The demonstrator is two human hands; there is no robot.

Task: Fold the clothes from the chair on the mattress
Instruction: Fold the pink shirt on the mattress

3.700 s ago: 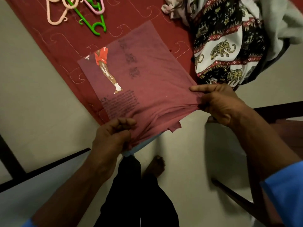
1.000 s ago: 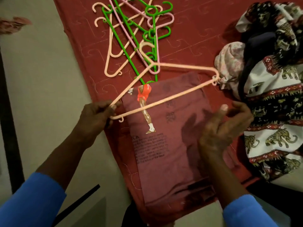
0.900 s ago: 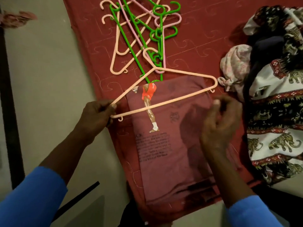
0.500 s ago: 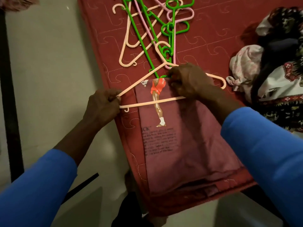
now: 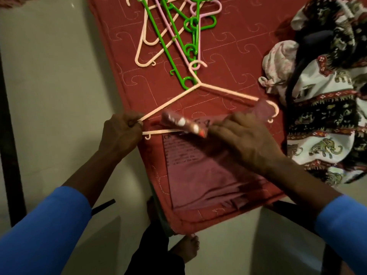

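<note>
The left hand [image 5: 121, 133] pinches the left corner of the hanger [image 5: 170, 102], fingers curled tight round the thin plastic. The right hand [image 5: 244, 135] grips the top edge of the shirt [image 5: 208, 175], bunched and blurred just over the hanger's lower bar. The rest of the shirt lies flat on the mattress [image 5: 238, 46] below the hanger.

With only one hand on the cloth, a hard or sideways pull is likely to drag the folded layers apart or leave them uneven over the bar. The hanger's hook overlaps the spare hangers [image 5: 191, 22] above it and may snag them on lifting. The pile of clothes [image 5: 321, 120] lies right of the hanger, near enough to catch its right tip.
</note>
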